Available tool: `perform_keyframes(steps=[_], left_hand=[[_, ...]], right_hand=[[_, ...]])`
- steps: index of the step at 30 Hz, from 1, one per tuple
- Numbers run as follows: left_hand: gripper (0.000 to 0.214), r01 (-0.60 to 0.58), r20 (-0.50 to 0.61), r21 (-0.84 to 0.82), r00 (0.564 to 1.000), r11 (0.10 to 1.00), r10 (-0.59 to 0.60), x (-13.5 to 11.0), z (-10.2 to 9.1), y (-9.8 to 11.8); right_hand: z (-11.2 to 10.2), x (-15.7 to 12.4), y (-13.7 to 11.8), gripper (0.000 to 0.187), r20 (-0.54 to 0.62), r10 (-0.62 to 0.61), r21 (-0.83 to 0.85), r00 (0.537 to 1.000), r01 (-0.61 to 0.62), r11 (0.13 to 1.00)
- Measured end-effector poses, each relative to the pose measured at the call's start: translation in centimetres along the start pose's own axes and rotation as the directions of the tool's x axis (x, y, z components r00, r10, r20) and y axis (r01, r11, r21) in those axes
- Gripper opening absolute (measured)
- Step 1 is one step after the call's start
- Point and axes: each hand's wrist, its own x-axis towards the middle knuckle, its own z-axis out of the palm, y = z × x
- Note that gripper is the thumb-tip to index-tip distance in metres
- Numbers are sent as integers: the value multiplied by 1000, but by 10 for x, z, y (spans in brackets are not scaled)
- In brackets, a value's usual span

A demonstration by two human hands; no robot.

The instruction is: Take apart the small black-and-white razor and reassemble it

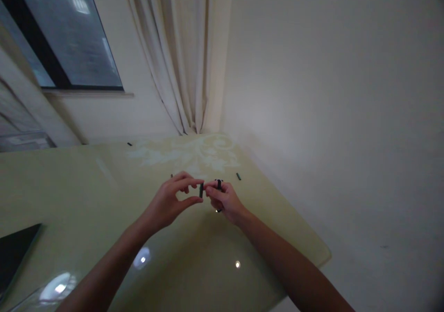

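Observation:
My left hand (171, 202) pinches a small dark stick-like piece (201, 190) between thumb and forefinger, held upright above the glossy pale green table (104, 201). My right hand (226, 199) is closed around a small black object (218, 184) and its fingertips meet the dark piece from the right. Both hands hover over the middle of the table, fingers nearly touching each other. What the black object is stays too small and dark to name.
Small dark bits lie on the table at the far right (238, 176) and the far left (129, 144). A dark flat slab (15, 252) sits at the left edge. Behind are a window (65, 39), a cream curtain (180, 53) and a white wall.

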Motion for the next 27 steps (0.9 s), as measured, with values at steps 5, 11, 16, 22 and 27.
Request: perform_keyframes(steps=[5,11,16,22,27], left_hand=[[35,-60,3,-4,998,998,60,0,11,1],[34,-78,-3,-6,997,997,78,-3,12,0],[33,-18,9,-68,1000,998,19,-1,11,5],[52,472,156,-351,881,809,-447,3,13,9],[56,671,396,-454,742,586,-541,0,14,9]], right_hand=[[1,-2,1,35,26,-12,21,1000,12,1000],[3,-3,2,35,46,-21,32,999,20,999],[4,-4,3,38,35,-45,12,998,45,999],[1,-4,-6,25,-50,-356,-326,933,322,889],[-2,-10,-10,12,123,-627,-609,769,557,565]])
